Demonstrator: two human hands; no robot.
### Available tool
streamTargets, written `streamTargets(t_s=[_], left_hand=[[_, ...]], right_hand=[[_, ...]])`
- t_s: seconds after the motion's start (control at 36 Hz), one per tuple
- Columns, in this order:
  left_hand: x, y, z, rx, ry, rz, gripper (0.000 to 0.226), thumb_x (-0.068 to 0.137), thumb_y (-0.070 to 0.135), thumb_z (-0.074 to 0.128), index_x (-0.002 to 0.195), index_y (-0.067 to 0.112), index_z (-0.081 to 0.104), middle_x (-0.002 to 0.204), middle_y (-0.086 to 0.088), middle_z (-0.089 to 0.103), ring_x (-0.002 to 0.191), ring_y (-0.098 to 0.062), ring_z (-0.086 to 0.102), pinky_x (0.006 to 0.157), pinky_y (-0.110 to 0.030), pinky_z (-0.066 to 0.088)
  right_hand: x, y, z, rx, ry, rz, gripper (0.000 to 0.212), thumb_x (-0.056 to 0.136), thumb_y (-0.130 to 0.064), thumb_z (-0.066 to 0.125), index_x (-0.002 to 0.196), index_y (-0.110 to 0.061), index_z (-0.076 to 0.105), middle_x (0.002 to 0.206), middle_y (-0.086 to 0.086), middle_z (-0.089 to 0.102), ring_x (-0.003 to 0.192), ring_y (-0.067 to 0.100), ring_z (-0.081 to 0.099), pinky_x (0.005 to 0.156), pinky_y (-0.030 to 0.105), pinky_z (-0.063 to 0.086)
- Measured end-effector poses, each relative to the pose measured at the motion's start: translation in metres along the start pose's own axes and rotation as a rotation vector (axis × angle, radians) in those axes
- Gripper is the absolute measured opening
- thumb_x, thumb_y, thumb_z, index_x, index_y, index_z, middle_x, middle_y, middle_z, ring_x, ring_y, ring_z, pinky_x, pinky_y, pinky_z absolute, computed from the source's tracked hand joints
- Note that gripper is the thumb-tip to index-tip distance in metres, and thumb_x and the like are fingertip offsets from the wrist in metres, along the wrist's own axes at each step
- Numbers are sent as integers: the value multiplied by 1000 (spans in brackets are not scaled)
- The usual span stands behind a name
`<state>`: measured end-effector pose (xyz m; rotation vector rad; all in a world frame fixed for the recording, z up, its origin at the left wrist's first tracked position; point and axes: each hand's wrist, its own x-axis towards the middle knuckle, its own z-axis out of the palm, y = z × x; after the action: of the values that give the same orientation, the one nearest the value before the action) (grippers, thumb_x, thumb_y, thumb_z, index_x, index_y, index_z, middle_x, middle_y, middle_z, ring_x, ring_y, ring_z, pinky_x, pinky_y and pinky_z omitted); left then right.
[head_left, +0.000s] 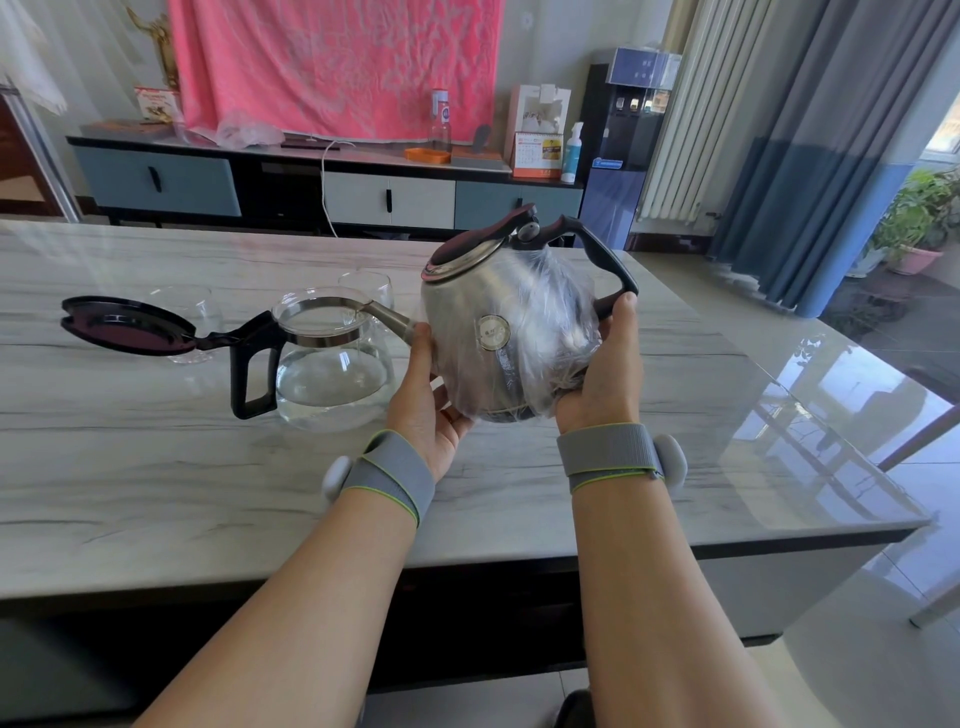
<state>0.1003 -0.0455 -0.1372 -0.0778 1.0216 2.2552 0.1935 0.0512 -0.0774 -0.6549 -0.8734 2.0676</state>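
Note:
A steel kettle (498, 322) wrapped in clear plastic film hangs tilted above the marble table (156, 467), its spout pointing left over the mouth of a glass pot (332, 384). My left hand (426, 400) cups the kettle's lower left side near the spout. My right hand (602, 374) holds its right underside, thumb up against the black handle. The glass pot has a black handle and holds some clear water. Its dark lid (124, 325) is flipped open to the left.
Two empty glass tumblers (195, 312) (366, 288) stand behind the pot. The table's right edge drops to a glossy tiled floor. A low cabinet (311, 182) with bottles and a calendar lines the far wall, beside a water dispenser (623, 145).

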Motion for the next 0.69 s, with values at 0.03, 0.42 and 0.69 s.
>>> streamTargets(t_s=[0.03, 0.42, 0.69], left_hand=[[0, 0, 0, 1, 0, 1, 52, 82, 62, 69, 104, 15, 68, 90, -11, 75, 74, -20, 75, 63, -33, 60], [0, 0, 0, -6, -5, -5, 56, 81, 63, 69, 110, 15, 68, 98, -12, 74, 83, -22, 74, 66, -35, 62], [1, 0, -1, -17, -4, -7, 59, 79, 63, 71, 112, 14, 69, 99, -13, 74, 85, -23, 74, 66, -35, 62]], right_hand=[[0, 0, 0, 0, -1, 1, 40, 106, -52, 54, 85, -23, 70, 84, -5, 80, 87, 18, 76, 78, 35, 60], [0, -1, 0, -1, 0, 1, 40, 106, -52, 55, 85, -22, 71, 85, -5, 79, 86, 17, 76, 78, 35, 61], [-3, -2, 1, -2, -1, -2, 42, 108, -49, 53, 77, -23, 65, 72, -10, 76, 78, 13, 73, 78, 34, 59]])
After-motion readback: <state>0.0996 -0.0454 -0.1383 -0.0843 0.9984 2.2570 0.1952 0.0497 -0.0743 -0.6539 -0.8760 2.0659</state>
